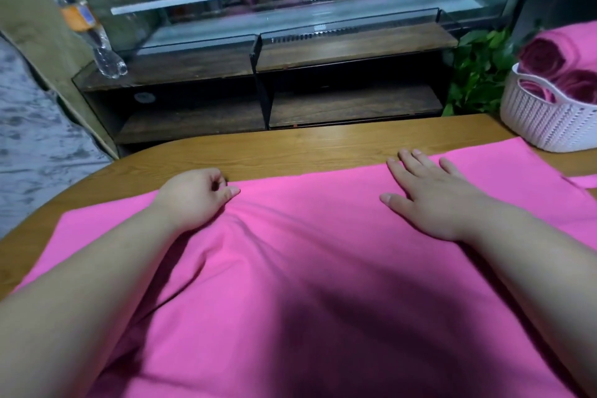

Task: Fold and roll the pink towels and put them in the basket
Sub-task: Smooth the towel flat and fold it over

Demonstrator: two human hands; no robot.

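A smooth, matte pink towel (323,252) lies spread under both hands on a rounded wood-grain table (290,149). The left hand (193,197) has its fingers curled, pinching the towel's far edge, with soft creases fanning out from the grip. The right hand (429,200) lies flat on the cloth with fingers spread, holding nothing. Beyond the right hand stands a white knit-patterned basket (542,126) with rolled towels (542,56) in it, a leafy plant (478,74) beside it. Past the table is a glass display case (290,10); a clear plastic bottle (84,19) stands beyond the left hand.
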